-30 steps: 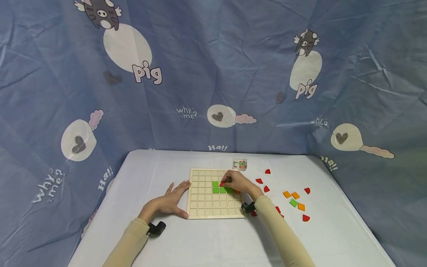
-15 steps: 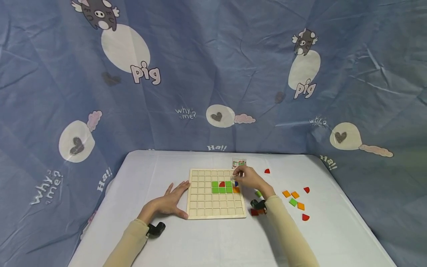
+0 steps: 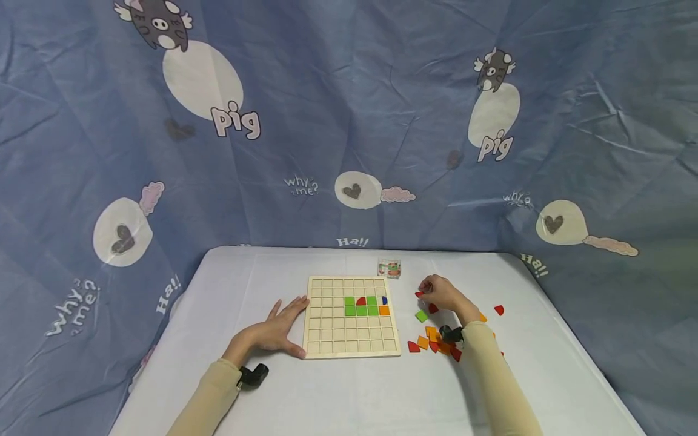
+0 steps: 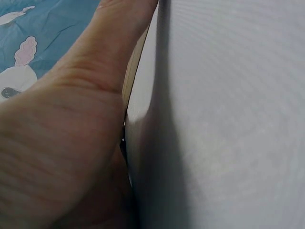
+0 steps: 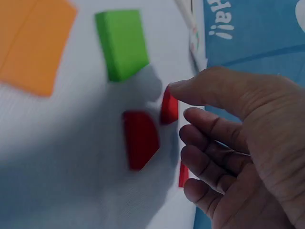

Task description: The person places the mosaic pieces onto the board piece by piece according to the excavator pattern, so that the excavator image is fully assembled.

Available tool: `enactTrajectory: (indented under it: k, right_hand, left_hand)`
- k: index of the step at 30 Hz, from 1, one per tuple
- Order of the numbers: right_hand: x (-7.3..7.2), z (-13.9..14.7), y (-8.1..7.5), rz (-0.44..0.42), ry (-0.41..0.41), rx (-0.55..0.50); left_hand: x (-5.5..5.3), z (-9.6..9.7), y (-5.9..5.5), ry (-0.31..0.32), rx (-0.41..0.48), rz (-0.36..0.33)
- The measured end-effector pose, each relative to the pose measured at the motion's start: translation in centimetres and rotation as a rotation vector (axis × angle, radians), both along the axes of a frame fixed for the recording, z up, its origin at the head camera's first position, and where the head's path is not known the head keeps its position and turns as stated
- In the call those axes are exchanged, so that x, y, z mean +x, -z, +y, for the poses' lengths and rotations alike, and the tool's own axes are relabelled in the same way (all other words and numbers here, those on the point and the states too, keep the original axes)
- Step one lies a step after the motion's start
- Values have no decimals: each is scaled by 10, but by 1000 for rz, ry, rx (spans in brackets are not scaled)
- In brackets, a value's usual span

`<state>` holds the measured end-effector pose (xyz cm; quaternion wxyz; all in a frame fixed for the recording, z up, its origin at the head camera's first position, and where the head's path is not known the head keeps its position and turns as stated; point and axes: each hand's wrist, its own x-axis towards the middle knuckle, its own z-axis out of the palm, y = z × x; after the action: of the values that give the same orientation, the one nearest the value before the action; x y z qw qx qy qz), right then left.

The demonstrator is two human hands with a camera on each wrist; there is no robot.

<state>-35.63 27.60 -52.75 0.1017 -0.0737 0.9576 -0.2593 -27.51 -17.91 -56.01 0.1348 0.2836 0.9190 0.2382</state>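
Observation:
In the head view a wooden grid board (image 3: 332, 333) lies on the white table. Green squares, an orange square, a red quarter-round piece (image 3: 361, 301) and a blue piece (image 3: 385, 300) sit in its right half. My left hand (image 3: 271, 333) is spread along the board's left edge, fingers and thumb touching it. My right hand (image 3: 442, 293) is right of the board, thumb and fingertips at another red quarter-round piece (image 5: 169, 107). In the right wrist view the thumb tip overlaps that piece, while a gap shows between thumb and index finger. A second red piece (image 5: 139, 139) lies close by.
A small picture card (image 3: 389, 268) lies behind the board's right corner. A loose green square (image 3: 422, 316) and a cluster of orange squares (image 3: 431, 333) and red pieces lie right of the board. One red piece (image 3: 498, 310) is farther right. A blue cloth hangs behind the table.
My right hand has let go of a red quarter-round piece in the board's grid and moved right, off the board, to the loose red pieces. The left hand stays at the board's edge.

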Motion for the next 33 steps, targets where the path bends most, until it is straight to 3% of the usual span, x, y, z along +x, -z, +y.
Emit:
enactTrajectory:
  k: [7,15,20,25,29,33]
  right_hand:
    - [-3,3,6,-20,24,8]
    - [-5,-10,6,-55,161,67]
    - [-5,-11,7,-63,192,92]
    - [-3,-6,1,-12,177,26]
    - [-3,1,-3,65,96,-81]
    - [-4,4,-1,45,24,-121]
  left_hand:
    - [1,-1,-2,9,8,-1]
    - [0,-2,-1,2,13,0]
    - [0,-1,-1,3,13,-10]
    - [1,1,-2,1,11,-3]
    - [1,1,-3,3,15,2]
    - [1,0,-3,7,17,-5]
